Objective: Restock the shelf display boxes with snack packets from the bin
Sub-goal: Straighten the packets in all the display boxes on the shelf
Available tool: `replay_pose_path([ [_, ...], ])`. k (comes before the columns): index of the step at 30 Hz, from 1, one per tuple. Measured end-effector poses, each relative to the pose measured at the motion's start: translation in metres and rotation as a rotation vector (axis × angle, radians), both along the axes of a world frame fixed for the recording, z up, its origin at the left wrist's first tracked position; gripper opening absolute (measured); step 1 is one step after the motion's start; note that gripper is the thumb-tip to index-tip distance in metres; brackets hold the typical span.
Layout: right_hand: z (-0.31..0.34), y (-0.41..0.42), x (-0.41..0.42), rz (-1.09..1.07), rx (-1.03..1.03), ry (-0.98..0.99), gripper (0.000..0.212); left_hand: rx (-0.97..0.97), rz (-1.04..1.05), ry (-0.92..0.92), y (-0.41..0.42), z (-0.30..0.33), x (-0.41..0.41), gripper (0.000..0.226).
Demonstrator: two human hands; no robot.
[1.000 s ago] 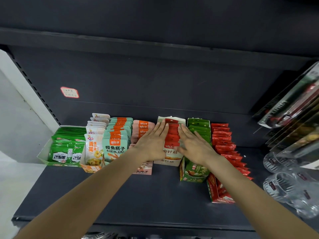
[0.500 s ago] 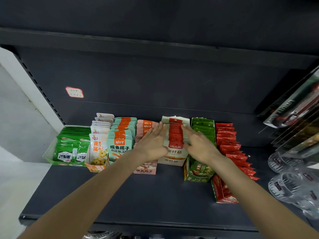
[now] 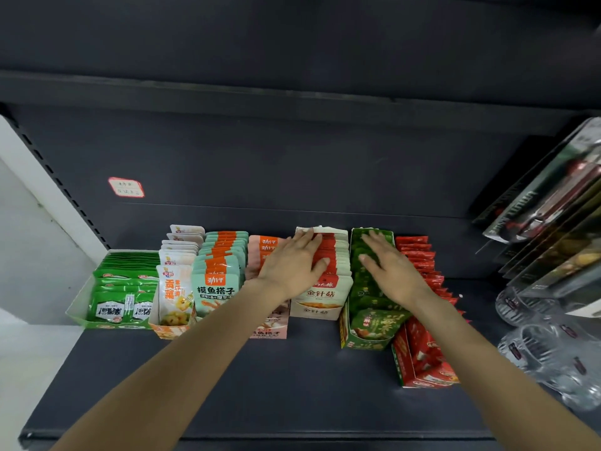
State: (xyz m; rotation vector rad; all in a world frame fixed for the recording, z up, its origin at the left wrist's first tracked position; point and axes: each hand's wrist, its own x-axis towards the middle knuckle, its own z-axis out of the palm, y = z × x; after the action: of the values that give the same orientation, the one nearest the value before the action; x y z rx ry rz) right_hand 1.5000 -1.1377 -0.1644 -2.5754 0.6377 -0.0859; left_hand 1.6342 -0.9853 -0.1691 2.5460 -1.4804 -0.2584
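Note:
A row of display boxes stands on the dark shelf (image 3: 292, 379). My left hand (image 3: 292, 265) lies flat with straight fingers on the cream and red packets (image 3: 328, 288) in the middle box. My right hand (image 3: 390, 271) rests flat, fingers spread, on the dark green packets in the green box (image 3: 367, 333). Left of my hands stand a pink box (image 3: 270, 330), teal and orange packets (image 3: 216, 288), white and yellow packets (image 3: 174, 294) and a green tray of packets (image 3: 120, 297). A red box (image 3: 422, 359) stands at the right. No bin is in view.
Clear plastic cups (image 3: 546, 346) and hanging packaged goods (image 3: 553, 203) crowd the right side. A small label (image 3: 126, 187) sticks to the dark back panel. The upper shelf edge (image 3: 292, 92) runs above. Bare shelf lies in front of the boxes.
My right hand has moved right, off the cream and red packets onto the green packets. My left hand has shifted slightly further onto the cream and red packets.

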Motion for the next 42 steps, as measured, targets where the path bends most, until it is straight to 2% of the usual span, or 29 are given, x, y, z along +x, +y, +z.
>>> replay_pose_path([
  [3, 0.002, -0.024, -0.020, -0.088, -0.008, 0.001, 0.057, -0.063, -0.126, -0.057, -0.004, -0.002, -0.008, 0.057],
  [5, 0.002, -0.034, -0.025, -0.107, 0.009, 0.040, 0.058, -0.032, -0.178, -0.062, -0.010, -0.006, -0.009, 0.056],
  [9, -0.003, -0.037, -0.019, -0.093, 0.043, 0.113, 0.062, 0.065, -0.149, -0.071, -0.018, -0.012, -0.004, 0.061],
  [16, -0.010, -0.035, -0.008, -0.067, -0.022, 0.059, 0.057, 0.032, -0.066, -0.088, -0.017, -0.020, -0.011, 0.061],
  [21, -0.010, -0.044, -0.012, 0.002, 0.014, 0.043, 0.058, 0.044, -0.028, -0.058, -0.019, -0.008, -0.019, 0.061],
  [25, -0.004, -0.050, -0.009, 0.005, -0.113, -0.062, 0.052, -0.045, -0.025, -0.084, -0.030, 0.000, -0.020, 0.061],
  [30, -0.001, -0.055, -0.001, 0.107, -0.221, -0.037, 0.053, -0.003, -0.022, -0.056, -0.035, -0.004, -0.012, 0.064],
  [35, -0.003, -0.054, -0.004, 0.142, -0.352, -0.057, 0.042, -0.045, 0.003, -0.063, -0.034, -0.011, -0.015, 0.063],
  [39, -0.002, -0.056, -0.007, 0.180, -0.280, -0.027, 0.040, -0.039, 0.012, -0.056, -0.034, -0.010, -0.017, 0.063],
  [42, 0.001, -0.059, 0.000, 0.165, -0.175, 0.038, 0.052, -0.024, 0.010, -0.048, -0.035, -0.007, -0.017, 0.063],
])
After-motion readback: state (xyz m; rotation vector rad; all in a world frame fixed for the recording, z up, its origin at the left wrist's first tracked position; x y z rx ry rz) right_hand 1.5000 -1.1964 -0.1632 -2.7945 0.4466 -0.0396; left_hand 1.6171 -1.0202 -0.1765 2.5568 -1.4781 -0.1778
